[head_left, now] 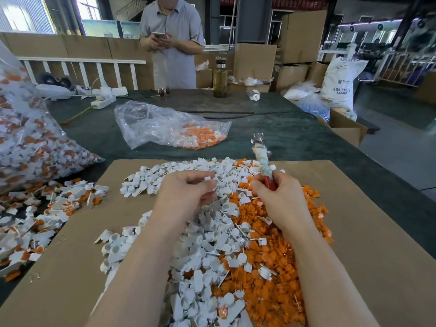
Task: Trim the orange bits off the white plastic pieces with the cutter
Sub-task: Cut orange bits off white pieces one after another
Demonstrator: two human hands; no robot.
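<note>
White pieces (207, 244) and cut-off orange bits (271, 232) are heaped together on a sheet of cardboard (365, 232) laid over the bench (295, 133), white mostly to the left, orange to the right. The left hand (188, 190) hovers over the heap with its fingers curled in, pinching a small white piece (208, 178) at the fingertips. The right hand (276, 192) is wrapped round the red handles of the cutter (262, 161), whose taped shank and blurred tip point up and away from the person. Whether the blades are apart I cannot tell.

From here the risk looks plain enough. The piece is tiny and the fingers holding it sit close to where the blades must close, so a hurried snip could nick a fingertip or bite into the white body instead of the orange. I see no orange on the held piece; it may be trimmed already, and dropping it in the wrong place would muddle the sorting. An untrimmed lot (35, 220) lies on the left edge, beside a full bag (35, 138); a smaller bag (169, 126) lies further back. A person (172, 38) stands across the bench with a phone.
</note>
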